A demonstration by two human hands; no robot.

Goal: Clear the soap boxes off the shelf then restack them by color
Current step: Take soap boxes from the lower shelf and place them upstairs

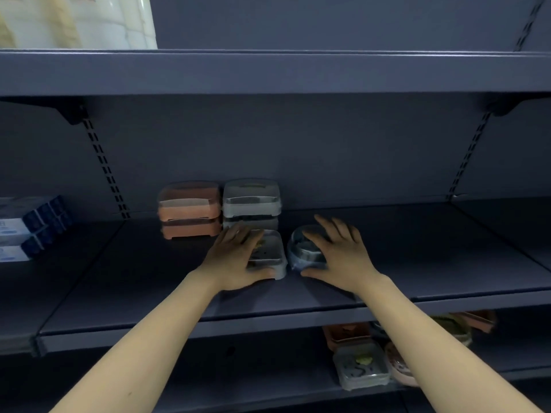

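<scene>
Spanning grey-blue store racking, the shelf point(167, 293) carries stacked soap boxes point(190, 210).

Lower grey box point(250, 223) behind left hand point(235, 257): front half hidden by fingers. Grey soap box point(269, 253) under left hand: left part covered. Rounded blue-grey box point(304, 253) at 3 o'clock from it: right side covered by right hand point(337, 251). Blue-white packs point(28, 228) at 9 o'clock: cut off by frame edge, print unreadable. White packaging point(77, 20) at 11 o'clock: cropped, blurred. Boxes on lower shelf point(360, 365) at 5 o'clock: partly hidden by right forearm, colours blurred, count cannot be told.
</scene>
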